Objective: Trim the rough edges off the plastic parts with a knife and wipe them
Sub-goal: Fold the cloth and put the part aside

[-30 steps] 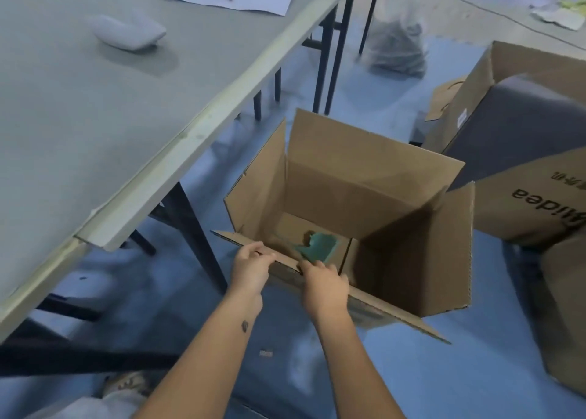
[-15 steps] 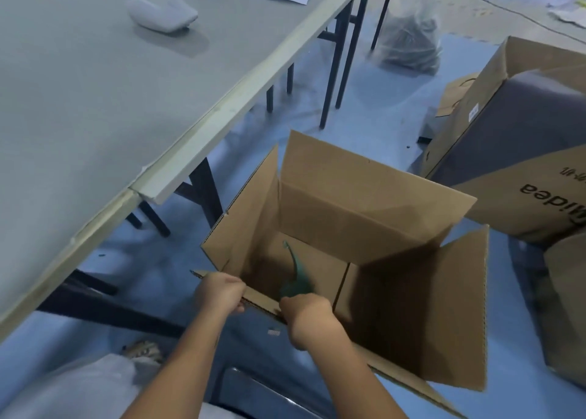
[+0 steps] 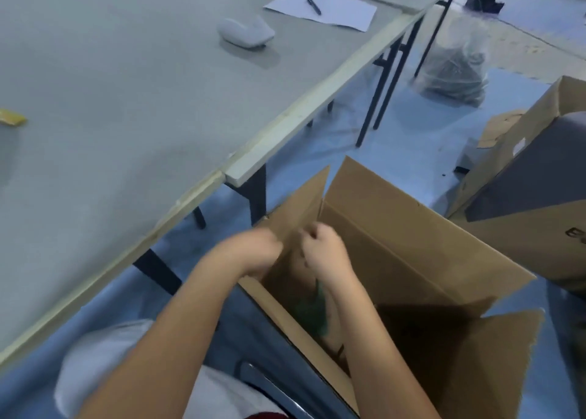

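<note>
Both bare forearms are extended from the six o'clock edge of the view toward twelve o'clock, converging near the centre. The left hand (image 3: 258, 249) is seen at about ten o'clock of the right hand (image 3: 323, 250), the two held close together but apart. The right hand's fingers are curled inward, knuckles raised. The left hand is blurred by motion, so its fingers appear curled, though what is gripped, if anything, cannot be told
</note>
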Motion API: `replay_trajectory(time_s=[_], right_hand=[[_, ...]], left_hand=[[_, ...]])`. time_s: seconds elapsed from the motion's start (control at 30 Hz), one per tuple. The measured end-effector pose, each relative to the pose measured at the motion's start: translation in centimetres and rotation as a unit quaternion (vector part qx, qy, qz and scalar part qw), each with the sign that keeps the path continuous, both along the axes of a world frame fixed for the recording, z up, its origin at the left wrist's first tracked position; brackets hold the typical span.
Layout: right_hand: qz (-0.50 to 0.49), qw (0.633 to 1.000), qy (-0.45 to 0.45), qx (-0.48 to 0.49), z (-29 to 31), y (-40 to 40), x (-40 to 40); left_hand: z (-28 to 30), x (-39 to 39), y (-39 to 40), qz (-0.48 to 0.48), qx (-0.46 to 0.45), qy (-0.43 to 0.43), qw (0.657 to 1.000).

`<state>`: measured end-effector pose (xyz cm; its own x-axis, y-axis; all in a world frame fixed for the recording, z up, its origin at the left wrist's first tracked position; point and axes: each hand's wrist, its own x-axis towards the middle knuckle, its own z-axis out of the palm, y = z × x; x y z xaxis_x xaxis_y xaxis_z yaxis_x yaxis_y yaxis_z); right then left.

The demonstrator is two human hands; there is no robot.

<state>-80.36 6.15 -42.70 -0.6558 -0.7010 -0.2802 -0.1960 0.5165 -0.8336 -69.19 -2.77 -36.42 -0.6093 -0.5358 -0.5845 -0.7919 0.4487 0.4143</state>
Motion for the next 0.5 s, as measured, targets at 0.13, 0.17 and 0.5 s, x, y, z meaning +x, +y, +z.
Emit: replay_trajectory(time_s=[0.13, 0.17, 0.5], right_hand=[[-0.002, 0.952, 0.025, -0.306, 10.3, -5.0, 4.5], [0.026, 0.937, 0.011, -0.349, 12.6, -6.6, 6.5], [0.434, 0.819, -0.004, -0.374, 20.0, -18.4, 34.1]], left_hand=[[9.7, 4.4, -2.3, 0.07, -0.042, 0.234, 0.969], [11.6, 6.5, -2.8, 0.106, -0.061, 0.285, 0.951], [15.4, 31.3, -5.4, 0.521, -0.325, 0.345, 0.71]])
